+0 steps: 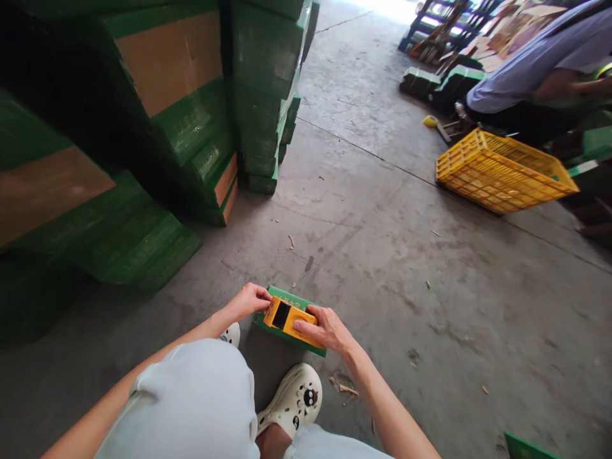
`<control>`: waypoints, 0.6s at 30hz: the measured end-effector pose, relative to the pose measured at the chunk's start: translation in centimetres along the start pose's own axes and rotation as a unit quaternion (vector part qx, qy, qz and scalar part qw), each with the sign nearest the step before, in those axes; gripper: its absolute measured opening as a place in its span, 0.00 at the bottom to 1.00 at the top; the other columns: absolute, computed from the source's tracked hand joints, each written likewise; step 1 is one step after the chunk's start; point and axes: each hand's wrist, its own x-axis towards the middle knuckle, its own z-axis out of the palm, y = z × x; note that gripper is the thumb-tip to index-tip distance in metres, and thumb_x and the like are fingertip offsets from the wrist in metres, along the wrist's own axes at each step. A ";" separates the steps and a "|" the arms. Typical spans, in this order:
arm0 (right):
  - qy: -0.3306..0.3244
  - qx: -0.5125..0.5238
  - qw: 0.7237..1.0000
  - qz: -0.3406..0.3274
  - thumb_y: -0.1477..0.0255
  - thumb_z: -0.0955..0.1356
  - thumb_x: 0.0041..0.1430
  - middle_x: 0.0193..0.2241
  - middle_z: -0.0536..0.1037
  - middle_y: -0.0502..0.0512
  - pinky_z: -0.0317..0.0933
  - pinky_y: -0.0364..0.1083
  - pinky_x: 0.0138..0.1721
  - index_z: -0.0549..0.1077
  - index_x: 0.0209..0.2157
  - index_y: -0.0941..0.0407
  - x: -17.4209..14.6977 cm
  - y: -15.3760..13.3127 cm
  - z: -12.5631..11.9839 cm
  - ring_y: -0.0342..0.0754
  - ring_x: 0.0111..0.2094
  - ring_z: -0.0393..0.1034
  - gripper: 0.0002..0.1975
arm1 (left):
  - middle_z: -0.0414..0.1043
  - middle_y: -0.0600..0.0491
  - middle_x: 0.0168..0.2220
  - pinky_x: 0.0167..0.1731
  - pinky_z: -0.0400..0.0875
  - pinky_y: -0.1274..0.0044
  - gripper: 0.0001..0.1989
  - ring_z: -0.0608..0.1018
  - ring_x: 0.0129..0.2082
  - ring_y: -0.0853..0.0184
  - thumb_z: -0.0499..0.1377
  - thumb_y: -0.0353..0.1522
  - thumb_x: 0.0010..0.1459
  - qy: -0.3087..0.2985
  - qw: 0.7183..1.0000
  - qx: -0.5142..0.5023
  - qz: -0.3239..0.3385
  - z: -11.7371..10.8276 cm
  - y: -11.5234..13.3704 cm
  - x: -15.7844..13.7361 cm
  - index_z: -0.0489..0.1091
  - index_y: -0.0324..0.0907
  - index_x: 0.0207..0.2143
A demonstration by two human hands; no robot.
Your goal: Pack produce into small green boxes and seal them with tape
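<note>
A small orange box-shaped thing with a black panel (282, 315) is over a flat green carton (313, 345) on the floor in front of me. My right hand (326, 326) is closed round its right end, with the thumb lying on top. At its left end, the fingers of my left hand (252, 301) are pinched together on the edge or corner. Printed characters show on the carton's far side. The orange thing and my hands cover much of the carton's top, and I cannot tell whether the orange thing rests on it.
Stacked green cartons (191, 95) rise at the left. A yellow plastic crate (507, 172) stands on the concrete floor at the right, beside a person in a light purple top (540, 70). My cream clog (292, 398) is close to the carton. Pallets (440, 29) stand far back.
</note>
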 end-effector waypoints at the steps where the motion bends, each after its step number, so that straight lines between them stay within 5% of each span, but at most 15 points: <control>1: -0.008 -0.007 1.000 0.004 0.44 0.68 0.57 0.20 0.64 0.45 0.43 0.42 0.25 0.68 0.25 0.56 0.1 -0.1 -0.1 0.41 0.24 0.56 0.28 | 0.80 0.52 0.26 0.31 0.71 0.77 0.14 0.79 0.27 0.67 0.67 0.35 0.43 0.004 1.000 -0.001 0.006 0.0 0.1 0.0 0.82 0.37 0.33; 8: -0.039 -0.033 0.998 0.031 0.42 0.65 0.59 0.19 0.62 0.45 0.43 0.43 0.25 0.65 0.23 0.56 0.2 -0.1 -0.2 0.41 0.23 0.56 0.30 | 0.81 0.52 0.27 0.34 0.73 0.75 0.14 0.80 0.29 0.65 0.69 0.37 0.44 0.025 0.999 -0.019 0.030 -0.3 1.0 -0.5 0.82 0.37 0.32; 18: -0.048 -0.044 0.998 0.022 0.39 0.64 0.58 0.20 0.62 0.46 0.42 0.43 0.24 0.65 0.23 0.56 0.0 -0.6 -0.8 0.40 0.23 0.55 0.32 | 0.81 0.51 0.28 0.35 0.72 0.75 0.14 0.80 0.29 0.65 0.70 0.39 0.47 0.101 0.991 0.026 0.081 -5.1 0.8 -1.2 0.83 0.39 0.33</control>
